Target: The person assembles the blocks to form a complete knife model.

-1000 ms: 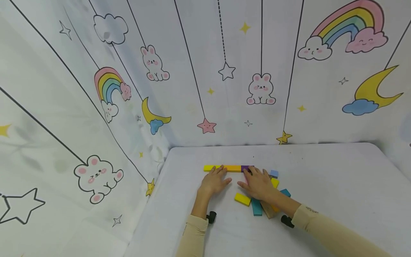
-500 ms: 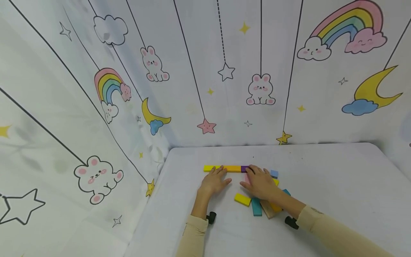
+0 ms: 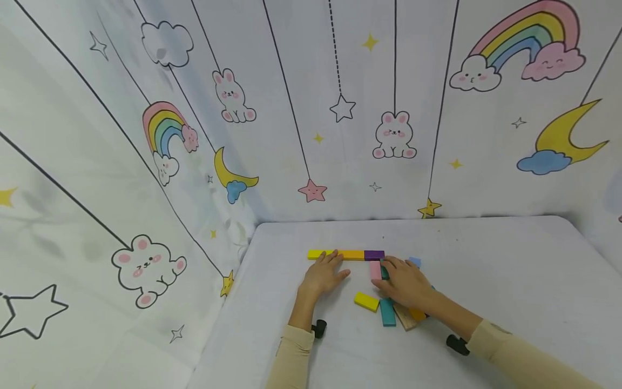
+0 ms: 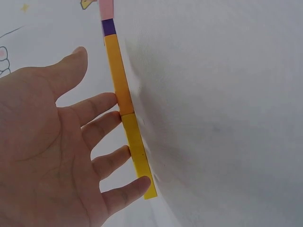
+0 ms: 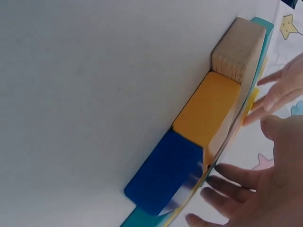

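A straight row of blocks, yellow [image 3: 316, 254], orange [image 3: 353, 255] and purple [image 3: 374, 255], lies across the table. My left hand [image 3: 322, 276] has its spread fingertips at the near side of the yellow and orange ones, thumb pointing away from them in the left wrist view. My right hand [image 3: 402, 281] stretches over a loose group of blocks, its fingers slightly bent and apart. Beside its fingertips show a pink block [image 3: 376, 269] and a dark green block [image 3: 385, 270]. Wooden [image 5: 239, 45], orange [image 5: 208, 106] and dark blue [image 5: 163, 172] blocks appear close in the right wrist view.
Left of the group lies a loose yellow block [image 3: 366, 302], with a teal block [image 3: 387, 312] near it. A light blue block [image 3: 415, 261] is partly hidden behind the right hand. A patterned cloth wall [image 3: 350, 205] rises at the table's back edge.
My right hand has shifted right, off the purple block and over the loose group, uncovering the pink and dark green blocks. The left hand stays in place.
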`<state>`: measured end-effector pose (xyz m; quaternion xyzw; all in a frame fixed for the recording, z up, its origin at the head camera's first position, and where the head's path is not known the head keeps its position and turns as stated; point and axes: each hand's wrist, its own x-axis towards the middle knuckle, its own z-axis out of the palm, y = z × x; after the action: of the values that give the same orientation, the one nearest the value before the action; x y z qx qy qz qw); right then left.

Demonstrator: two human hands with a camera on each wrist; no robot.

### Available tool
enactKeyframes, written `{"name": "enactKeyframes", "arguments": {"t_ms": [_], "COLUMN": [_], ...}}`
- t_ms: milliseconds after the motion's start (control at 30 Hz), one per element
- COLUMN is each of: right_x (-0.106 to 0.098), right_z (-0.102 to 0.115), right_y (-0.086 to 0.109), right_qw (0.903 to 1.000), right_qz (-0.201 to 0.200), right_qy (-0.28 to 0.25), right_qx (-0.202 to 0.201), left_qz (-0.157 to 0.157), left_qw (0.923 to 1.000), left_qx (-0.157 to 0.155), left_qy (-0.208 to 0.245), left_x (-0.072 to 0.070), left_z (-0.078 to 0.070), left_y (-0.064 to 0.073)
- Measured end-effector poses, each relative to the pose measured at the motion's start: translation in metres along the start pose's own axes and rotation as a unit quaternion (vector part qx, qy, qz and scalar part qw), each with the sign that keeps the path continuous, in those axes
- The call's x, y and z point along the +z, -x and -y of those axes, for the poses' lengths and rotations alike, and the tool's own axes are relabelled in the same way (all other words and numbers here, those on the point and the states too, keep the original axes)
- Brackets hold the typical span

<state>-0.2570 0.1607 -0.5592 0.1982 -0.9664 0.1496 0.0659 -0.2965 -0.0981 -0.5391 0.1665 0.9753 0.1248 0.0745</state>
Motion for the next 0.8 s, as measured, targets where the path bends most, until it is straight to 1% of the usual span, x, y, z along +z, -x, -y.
{"name": "enactKeyframes", "arguments": {"t_ms": [67, 200, 433, 633, 800], "right_x": [-0.001, -0.004, -0.007, -0.011, -0.014], "right_z": [-0.002, -0.006, -0.012, -0.017, -0.019], "right_y": [0.003, 0.009, 0.021, 0.026, 0.030], "right_qw": [0.9999, 0.9993, 0.9986, 0.9966, 0.9956], "right_qz": [-0.001, -0.011, -0.018, -0.017, -0.018], "right_qy": [0.009, 0.021, 0.026, 0.059, 0.075], "right_qx": [-0.014, -0.029, -0.042, -0.055, -0.052], "left_qz": [0.002, 0.006, 0.012, 0.011, 0.013], "left_qw": [1.0000, 0.9999, 0.9998, 0.9999, 0.9999], "left_qx": [-0.001, -0.002, -0.007, -0.005, -0.004], "left_qy": [0.005, 0.009, 0.011, 0.007, -0.004], "left_x": [-0.001, -0.001, 0.001, 0.005, 0.006], "left_z": [0.000, -0.001, -0.001, 0.002, 0.004], "left_y": [0.001, 0.002, 0.001, -0.002, -0.003]}}
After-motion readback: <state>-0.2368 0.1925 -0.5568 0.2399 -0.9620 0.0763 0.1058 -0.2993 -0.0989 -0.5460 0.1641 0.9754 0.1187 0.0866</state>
